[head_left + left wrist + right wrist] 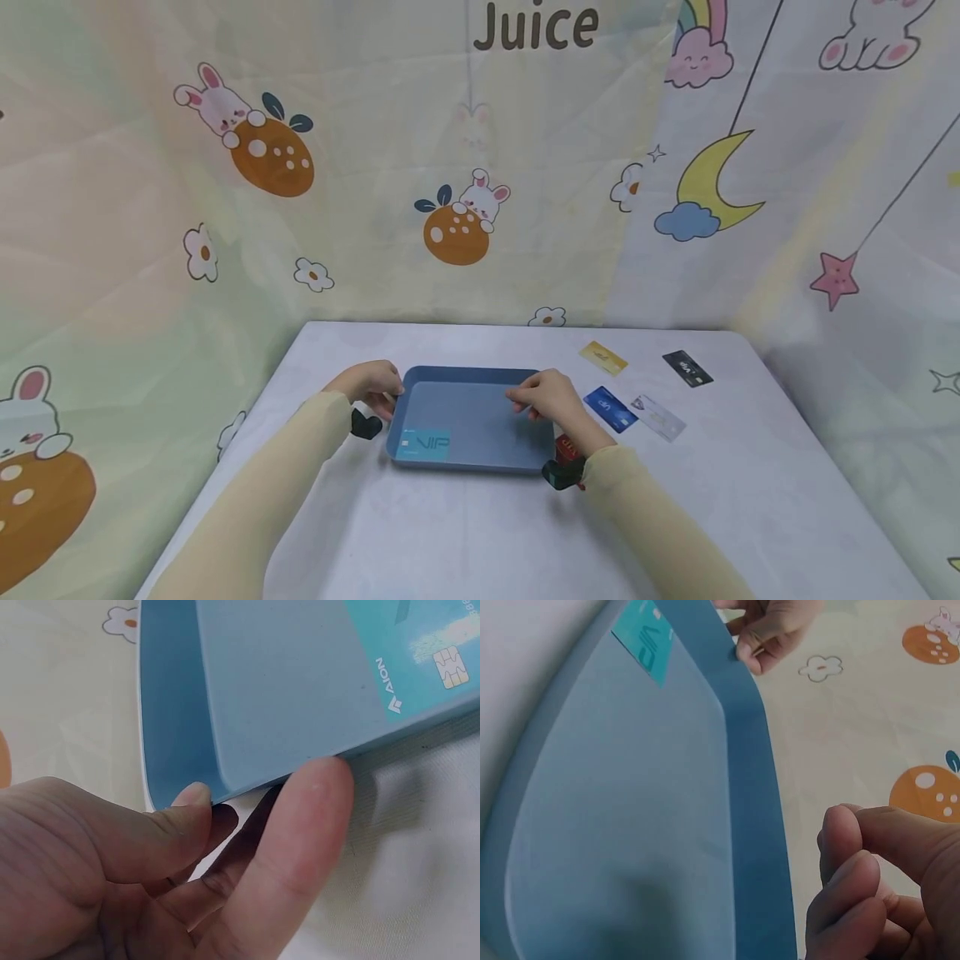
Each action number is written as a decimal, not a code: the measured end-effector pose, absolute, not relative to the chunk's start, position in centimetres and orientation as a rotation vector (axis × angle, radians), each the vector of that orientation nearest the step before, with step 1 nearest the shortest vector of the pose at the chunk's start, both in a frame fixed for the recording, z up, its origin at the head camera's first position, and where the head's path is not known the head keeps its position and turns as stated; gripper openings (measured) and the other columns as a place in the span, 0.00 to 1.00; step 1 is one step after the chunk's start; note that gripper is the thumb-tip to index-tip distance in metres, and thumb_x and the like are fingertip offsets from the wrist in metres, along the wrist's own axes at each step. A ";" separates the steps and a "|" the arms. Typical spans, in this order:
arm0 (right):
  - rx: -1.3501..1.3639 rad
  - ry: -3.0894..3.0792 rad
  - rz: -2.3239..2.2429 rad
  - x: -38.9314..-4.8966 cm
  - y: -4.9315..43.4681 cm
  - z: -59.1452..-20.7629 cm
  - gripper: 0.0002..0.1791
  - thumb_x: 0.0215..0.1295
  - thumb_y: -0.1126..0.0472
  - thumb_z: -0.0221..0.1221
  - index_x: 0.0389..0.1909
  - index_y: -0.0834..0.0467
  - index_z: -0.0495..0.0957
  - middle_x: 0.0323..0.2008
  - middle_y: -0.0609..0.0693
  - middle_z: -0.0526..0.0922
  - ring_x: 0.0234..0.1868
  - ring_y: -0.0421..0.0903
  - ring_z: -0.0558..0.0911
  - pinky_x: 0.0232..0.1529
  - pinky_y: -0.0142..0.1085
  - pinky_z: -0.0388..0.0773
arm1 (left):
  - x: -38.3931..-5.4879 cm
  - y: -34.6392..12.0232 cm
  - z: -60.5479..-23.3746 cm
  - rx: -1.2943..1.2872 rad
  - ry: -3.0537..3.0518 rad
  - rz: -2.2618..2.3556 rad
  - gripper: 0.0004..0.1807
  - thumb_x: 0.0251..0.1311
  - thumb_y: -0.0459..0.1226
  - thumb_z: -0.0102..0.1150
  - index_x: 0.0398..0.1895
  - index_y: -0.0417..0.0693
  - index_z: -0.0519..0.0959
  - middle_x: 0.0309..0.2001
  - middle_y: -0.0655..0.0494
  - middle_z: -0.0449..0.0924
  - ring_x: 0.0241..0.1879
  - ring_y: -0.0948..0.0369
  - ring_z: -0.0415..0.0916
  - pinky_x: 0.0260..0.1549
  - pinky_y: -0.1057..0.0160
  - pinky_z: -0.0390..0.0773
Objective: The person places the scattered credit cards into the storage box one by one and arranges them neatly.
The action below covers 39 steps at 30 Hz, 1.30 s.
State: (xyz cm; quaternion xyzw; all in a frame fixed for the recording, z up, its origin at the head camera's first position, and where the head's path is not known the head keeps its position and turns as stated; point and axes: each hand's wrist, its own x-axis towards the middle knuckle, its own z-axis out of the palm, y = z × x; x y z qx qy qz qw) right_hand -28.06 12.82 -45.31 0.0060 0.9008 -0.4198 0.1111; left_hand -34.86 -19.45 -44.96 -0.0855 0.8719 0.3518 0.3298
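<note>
A blue-grey rectangular tray (465,417) rests on the white-covered table. My left hand (369,385) grips its left rim; in the left wrist view the thumb (193,799) lies at the edge with fingers (307,817) reaching beneath and alongside. Inside the tray's front left corner lies a teal VIP card (425,445), its chip and lettering visible close up. Over the tray's right side hovers my right hand (551,395), its fingers (851,900) curled and the thumb tip meeting the index finger, nothing showing between them.
Right of the tray lie a gold card (603,357), a black card (687,368), a blue card (611,409) and a silver card (659,417). A red card (567,450), partly hidden by my right wrist, sits by the tray's right edge. A patterned curtain (375,250) hangs behind the table.
</note>
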 end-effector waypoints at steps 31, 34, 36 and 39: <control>0.199 2.683 -1.165 -27.9 19.1 -46.8 0.14 0.67 0.53 0.68 0.39 0.62 0.86 0.30 0.54 0.88 0.22 0.42 0.77 0.25 0.29 0.77 | -34.9 -19.5 -44.6 -0.215 2.279 0.915 0.20 0.75 0.30 0.52 0.65 0.29 0.70 0.50 0.38 0.82 0.23 0.58 0.84 0.32 0.60 0.91; 0.213 2.697 -1.113 -27.7 19.5 -47.0 0.14 0.67 0.53 0.68 0.41 0.62 0.86 0.30 0.53 0.88 0.23 0.43 0.78 0.25 0.29 0.77 | -34.9 -19.5 -44.7 -0.219 2.271 0.918 0.19 0.75 0.30 0.53 0.64 0.29 0.71 0.50 0.38 0.82 0.23 0.57 0.85 0.33 0.60 0.91; 0.230 2.697 -1.079 -27.5 19.8 -47.2 0.14 0.67 0.53 0.68 0.41 0.61 0.85 0.30 0.52 0.87 0.24 0.43 0.78 0.26 0.30 0.77 | -35.0 -19.5 -44.7 -0.222 2.270 0.916 0.18 0.74 0.30 0.53 0.63 0.29 0.71 0.50 0.38 0.82 0.24 0.56 0.85 0.33 0.60 0.91; 0.250 2.698 -1.048 -27.4 20.0 -47.5 0.15 0.66 0.52 0.68 0.42 0.61 0.84 0.31 0.52 0.85 0.25 0.45 0.78 0.27 0.30 0.76 | -35.0 -19.5 -44.8 -0.223 2.275 0.912 0.18 0.75 0.30 0.53 0.62 0.29 0.71 0.49 0.38 0.82 0.24 0.56 0.85 0.33 0.59 0.91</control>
